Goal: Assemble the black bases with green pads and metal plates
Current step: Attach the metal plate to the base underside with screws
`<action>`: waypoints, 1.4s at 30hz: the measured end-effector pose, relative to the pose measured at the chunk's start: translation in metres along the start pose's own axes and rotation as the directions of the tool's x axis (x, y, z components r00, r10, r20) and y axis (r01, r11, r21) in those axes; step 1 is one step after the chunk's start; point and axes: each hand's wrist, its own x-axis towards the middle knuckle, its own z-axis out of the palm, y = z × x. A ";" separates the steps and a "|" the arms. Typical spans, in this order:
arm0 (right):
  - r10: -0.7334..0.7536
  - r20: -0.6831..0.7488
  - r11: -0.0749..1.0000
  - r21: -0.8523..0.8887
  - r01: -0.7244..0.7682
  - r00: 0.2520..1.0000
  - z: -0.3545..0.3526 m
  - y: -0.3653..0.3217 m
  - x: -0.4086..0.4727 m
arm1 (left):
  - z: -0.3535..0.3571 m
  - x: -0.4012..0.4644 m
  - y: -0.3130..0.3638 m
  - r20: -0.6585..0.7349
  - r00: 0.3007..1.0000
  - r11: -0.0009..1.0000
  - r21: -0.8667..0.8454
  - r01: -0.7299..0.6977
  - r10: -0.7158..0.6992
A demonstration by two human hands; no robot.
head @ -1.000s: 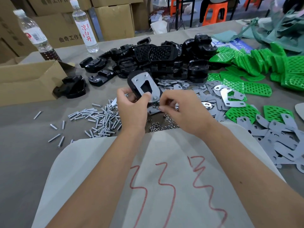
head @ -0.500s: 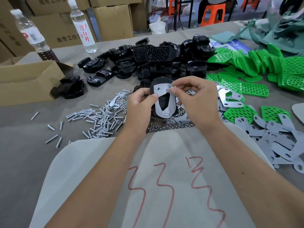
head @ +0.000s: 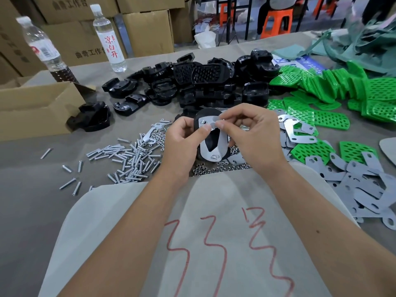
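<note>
Dead centre, above the table: rounded black plastic base topped with a shiny cut-out metal plate, gripped by the left hand, thumb pressed flat on the plate's upper end. Right hand at three o'clock, fingers curled, thumb and forefinger pinching at the plate's top, something tiny, cannot tell what. Perforated green plastic pads heaped at two o'clock, loose black bases at twelve, silver screws scattered at nine.

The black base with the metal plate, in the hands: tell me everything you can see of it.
The black base is dark, rounded plastic, held upright above the table. A shiny metal plate with a long central opening lies on the side facing the camera, a fastener at its lower end. The left hand grips its left edge, thumb on the plate; the right hand pinches at the plate's top.
</note>
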 end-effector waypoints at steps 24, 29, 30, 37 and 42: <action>0.037 -0.020 0.999 -0.015 -0.037 0.999 0.001 -0.002 -0.003 | 0.001 0.001 0.001 -0.050 0.999 1.000 0.000 0.004 -0.004; 0.017 0.020 1.000 -0.003 -0.017 1.000 0.002 0.000 -0.003 | 0.002 -0.002 0.004 -0.045 0.999 1.000 -0.008 0.009 -0.009; 0.026 0.032 1.000 0.016 -0.027 0.999 0.001 0.001 -0.002 | 0.002 -0.002 0.004 -0.053 0.998 1.000 -0.018 0.016 -0.017; 0.063 0.005 0.996 0.066 -0.063 0.998 0.003 0.004 -0.002 | 0.002 -0.002 0.006 -0.067 0.996 0.997 -0.049 0.053 -0.057; 0.005 0.045 1.000 -0.012 -0.004 0.999 0.003 0.004 -0.004 | 0.002 -0.002 0.005 -0.072 0.996 0.996 -0.066 0.057 -0.062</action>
